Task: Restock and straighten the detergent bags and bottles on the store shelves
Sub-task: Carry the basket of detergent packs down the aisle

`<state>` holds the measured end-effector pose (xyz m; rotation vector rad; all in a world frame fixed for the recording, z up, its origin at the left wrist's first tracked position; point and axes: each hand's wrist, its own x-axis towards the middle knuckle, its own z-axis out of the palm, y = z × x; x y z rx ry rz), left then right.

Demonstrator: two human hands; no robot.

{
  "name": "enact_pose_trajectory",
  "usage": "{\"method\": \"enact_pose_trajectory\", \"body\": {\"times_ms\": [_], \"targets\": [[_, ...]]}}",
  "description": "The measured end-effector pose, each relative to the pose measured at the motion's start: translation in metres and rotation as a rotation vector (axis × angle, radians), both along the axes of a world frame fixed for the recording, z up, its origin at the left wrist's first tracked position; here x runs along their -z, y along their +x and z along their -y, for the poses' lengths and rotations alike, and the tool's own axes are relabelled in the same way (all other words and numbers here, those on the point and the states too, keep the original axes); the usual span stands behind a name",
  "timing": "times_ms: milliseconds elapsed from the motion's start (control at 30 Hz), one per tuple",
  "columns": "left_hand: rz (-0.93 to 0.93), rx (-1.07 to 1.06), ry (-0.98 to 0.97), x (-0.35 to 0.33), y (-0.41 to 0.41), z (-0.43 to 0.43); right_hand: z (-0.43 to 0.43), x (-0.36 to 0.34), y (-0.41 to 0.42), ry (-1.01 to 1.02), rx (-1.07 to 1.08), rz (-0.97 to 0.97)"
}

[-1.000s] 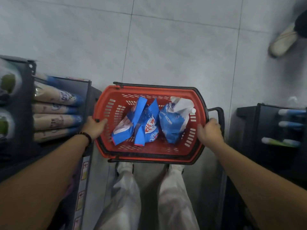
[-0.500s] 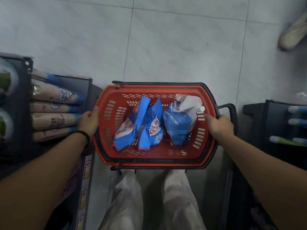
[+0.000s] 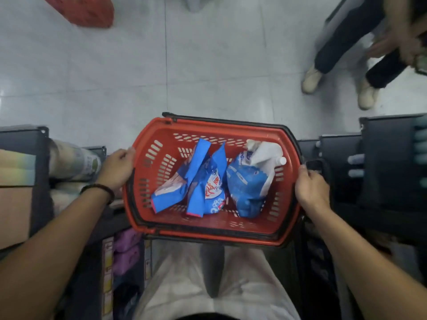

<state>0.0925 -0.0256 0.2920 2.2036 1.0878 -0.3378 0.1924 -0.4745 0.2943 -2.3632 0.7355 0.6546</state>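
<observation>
I carry a red plastic shopping basket [image 3: 152,139] in front of my body, above my pale trousers. My left hand [image 3: 116,168] grips its left rim and my right hand [image 3: 312,189] grips its right rim by the black handle. Inside lie two blue and white detergent bags [image 3: 198,181] leaning together, and a blue and white refill pouch with a white spout cap [image 3: 249,181] to their right.
Dark shelves flank me: the left shelf [image 3: 23,137] holds pale bottles lying on their sides and purple packs lower down, the right shelf [image 3: 388,158] holds bottles with pale caps. Another person's legs and pale shoes [image 3: 312,77] stand ahead right. A red object [image 3: 85,10] lies far left on the tiled floor.
The basket has risen with me and tilted slightly clockwise. The view now takes in more floor, another person's legs and a red object ahead. Both hands keep their hold.
</observation>
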Motion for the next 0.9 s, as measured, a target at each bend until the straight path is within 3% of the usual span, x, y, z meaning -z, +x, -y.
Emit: {"method": "enact_pose_trajectory", "body": {"times_ms": [167,467,667,900], "targets": [[0.128,0.174,0.042,-0.083,0.023,0.018,0.038,-0.081,-0.051,0.039,0.230,0.132],[0.349,0.451,-0.020,-0.156,0.073,0.081,0.051,-0.148,-0.196,0.000,0.744,0.301],[0.394,0.733,-0.076,-0.181,0.081,0.149,0.059,-0.173,-0.304,-0.020,1.035,0.332],[0.373,1.033,-0.212,-0.205,0.027,0.270,0.075,-0.179,-0.453,-0.034,1.369,0.400]]}}
